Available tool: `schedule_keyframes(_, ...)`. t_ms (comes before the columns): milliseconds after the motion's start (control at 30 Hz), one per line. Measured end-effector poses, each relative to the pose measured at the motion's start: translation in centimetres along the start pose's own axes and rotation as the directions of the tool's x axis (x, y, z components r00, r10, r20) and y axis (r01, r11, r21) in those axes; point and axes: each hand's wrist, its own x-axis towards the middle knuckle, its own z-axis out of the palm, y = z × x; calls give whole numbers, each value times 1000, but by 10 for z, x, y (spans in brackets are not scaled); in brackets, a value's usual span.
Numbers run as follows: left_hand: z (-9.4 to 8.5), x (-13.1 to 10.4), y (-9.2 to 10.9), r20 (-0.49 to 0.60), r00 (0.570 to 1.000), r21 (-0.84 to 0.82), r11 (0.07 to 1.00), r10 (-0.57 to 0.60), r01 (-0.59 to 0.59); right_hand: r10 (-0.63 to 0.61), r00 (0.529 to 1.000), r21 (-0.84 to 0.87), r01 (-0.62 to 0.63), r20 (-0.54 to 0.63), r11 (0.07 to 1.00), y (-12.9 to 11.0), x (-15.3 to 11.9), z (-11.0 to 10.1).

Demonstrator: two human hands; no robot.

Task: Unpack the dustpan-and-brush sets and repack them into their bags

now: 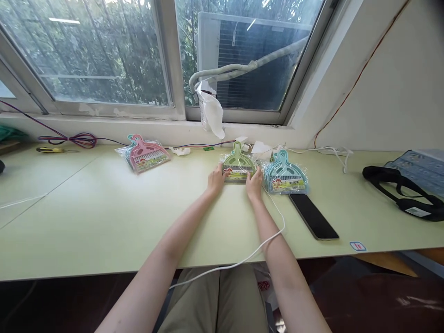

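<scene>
A green mini dustpan-and-brush set (pixel 238 162) in clear plastic lies on the table by the window ledge, its handle pointing away from me. My left hand (pixel 217 180) grips its left edge, thumb on the front of the pack. On the opposite edge my right hand (pixel 255 183) is closed in the same way. Just right of that hand is a pile of blue dustpan-and-brush sets (pixel 285 173), also bagged. Farther left rests a pink dustpan-and-brush set (pixel 147 155), with a bluish one partly hidden beneath it.
A white cable (pixel 243 260) runs across my right forearm and over the table edge. To the right lie a black phone (pixel 314 216) and a black headband-like device (pixel 404 192). A yellow screwdriver (pixel 52 150) and coiled wires (pixel 81 139) are at the back left.
</scene>
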Motion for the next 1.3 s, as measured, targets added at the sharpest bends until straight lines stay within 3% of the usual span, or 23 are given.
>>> schedule_keyframes(133, 6, 12, -7, 7, 998, -27, 998, -55, 55, -72, 997, -193, 71, 1, 979, -10, -5, -6)
schedule_keyframes(200, 8, 16, -11, 18, 993, -62, 992, -113, 114, -119, 989, -281, 139, 88, 950, -18, -8, -9)
schedule_keyframes(300, 11, 22, -15, 30, 989, -92, 985, -143, 145, -237, 930, -329, 325, 281, 886, -31, -13, -13)
schedule_keyframes(400, 15, 26, -16, 30, 991, -87, 987, -130, 132, -359, 858, -348, 484, 367, 803, -41, -17, -14)
schedule_keyframes(500, 19, 30, -13, 18, 991, -75, 988, -131, 132, -359, 804, -374, 553, 474, 744, -44, -18, -13)
schedule_keyframes(600, 19, 32, -11, 21, 991, -61, 989, -135, 136, -280, 803, -400, 524, 525, 752, -42, -18, -12)
schedule_keyframes(767, 14, 34, -13, 89, 975, -130, 968, -204, 214, -191, 852, -402, 414, 487, 817, -36, -17, -12)
schedule_keyframes(1100, 13, 41, -40, 172, 979, -192, 971, -111, 144, -22, 933, -317, 144, 359, 938, -7, -6, -2)
schedule_keyframes(1300, 14, 40, -37, 151, 982, -208, 967, -117, 147, -29, 949, -271, 119, 315, 955, 2, -5, 5)
